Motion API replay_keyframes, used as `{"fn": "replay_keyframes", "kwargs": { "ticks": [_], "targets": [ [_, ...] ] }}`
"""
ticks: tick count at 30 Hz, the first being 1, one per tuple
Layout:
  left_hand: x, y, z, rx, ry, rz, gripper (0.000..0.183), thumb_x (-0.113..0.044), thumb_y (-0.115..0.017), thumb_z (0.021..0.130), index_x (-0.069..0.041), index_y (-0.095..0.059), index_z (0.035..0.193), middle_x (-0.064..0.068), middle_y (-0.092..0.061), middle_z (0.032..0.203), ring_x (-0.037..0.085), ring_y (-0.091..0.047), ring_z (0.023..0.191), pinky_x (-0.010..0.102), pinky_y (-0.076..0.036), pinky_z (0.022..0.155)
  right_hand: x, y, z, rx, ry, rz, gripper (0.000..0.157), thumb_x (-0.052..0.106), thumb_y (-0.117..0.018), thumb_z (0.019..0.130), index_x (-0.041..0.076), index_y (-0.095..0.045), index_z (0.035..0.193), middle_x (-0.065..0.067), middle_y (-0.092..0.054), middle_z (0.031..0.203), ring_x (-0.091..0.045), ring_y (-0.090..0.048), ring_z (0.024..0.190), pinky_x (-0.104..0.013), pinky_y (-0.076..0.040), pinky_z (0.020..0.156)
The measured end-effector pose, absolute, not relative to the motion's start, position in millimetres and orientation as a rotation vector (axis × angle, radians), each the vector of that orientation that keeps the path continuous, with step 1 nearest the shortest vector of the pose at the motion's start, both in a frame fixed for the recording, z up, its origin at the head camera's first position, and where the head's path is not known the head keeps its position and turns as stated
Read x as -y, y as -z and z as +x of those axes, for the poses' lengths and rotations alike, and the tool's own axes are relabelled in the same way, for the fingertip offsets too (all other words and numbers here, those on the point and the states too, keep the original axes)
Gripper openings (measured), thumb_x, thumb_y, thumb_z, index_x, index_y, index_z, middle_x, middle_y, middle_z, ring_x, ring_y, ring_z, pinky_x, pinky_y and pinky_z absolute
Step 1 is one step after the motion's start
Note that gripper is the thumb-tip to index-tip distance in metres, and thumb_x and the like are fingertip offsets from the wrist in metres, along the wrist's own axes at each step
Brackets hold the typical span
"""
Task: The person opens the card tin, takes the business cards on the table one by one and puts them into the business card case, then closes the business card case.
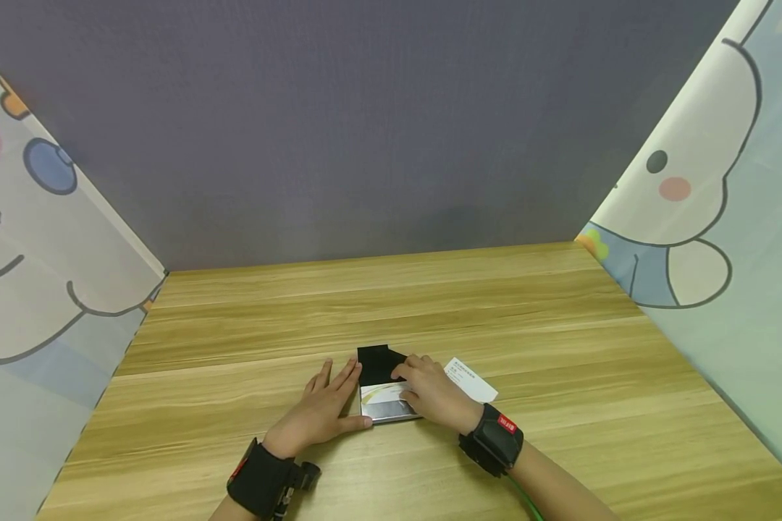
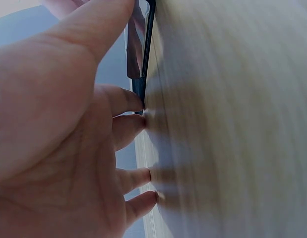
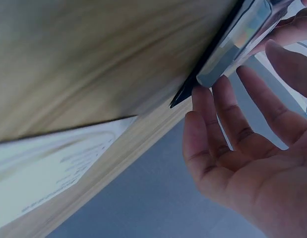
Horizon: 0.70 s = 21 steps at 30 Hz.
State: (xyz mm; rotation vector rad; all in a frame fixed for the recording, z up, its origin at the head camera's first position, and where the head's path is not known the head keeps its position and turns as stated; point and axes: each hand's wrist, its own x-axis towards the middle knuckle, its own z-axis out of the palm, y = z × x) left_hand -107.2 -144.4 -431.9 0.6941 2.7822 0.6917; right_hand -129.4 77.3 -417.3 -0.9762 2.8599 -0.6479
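Note:
An opened card case lies flat on the table, its black inner flap [image 1: 374, 365] toward the back and its silver tray [image 1: 391, 410] toward the front. A white business card with a yellow swoosh [image 1: 379, 393] lies in the tray. My left hand [image 1: 322, 409] rests beside the case's left edge with fingers extended, the thumb touching the near left corner. Over the right side, my right hand [image 1: 433, 394] touches the card and the case with loosely bent fingers. In the right wrist view, its fingertips meet the case's edge [image 3: 213, 69]. The hand hides the case's right end.
A loose white business card [image 1: 471, 380] with printed text lies on the wooden table [image 1: 267, 311], just right of the right hand. A dark grey panel [image 1: 378, 145] rises behind the table. Cartoon-printed sheets [image 1: 691, 239] hang at both sides.

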Motion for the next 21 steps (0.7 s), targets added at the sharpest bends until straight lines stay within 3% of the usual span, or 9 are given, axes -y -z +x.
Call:
{"fn": "replay_keyframes", "kwargs": {
  "ticks": [21],
  "targets": [
    [145.4, 431.6, -108.4, -2.762, -0.686, 0.692, 0.087, -0.052, -0.058, 0.081, -0.003, -0.023, 0.144, 0.016, -0.019, 0.152, 0.050, -0.003, 0.133, 0.068, -0.018, 0.102, -121.3, 422.3, -129.7, -3.003, 0.756, -0.741, 0.030, 0.004, -0.071, 0.072, 0.002, -0.063, 0.101, -0.011, -0.060, 0.096, -0.027, -0.051, 0.085, -0.044, -0.045, 0.074]
  ]
}}
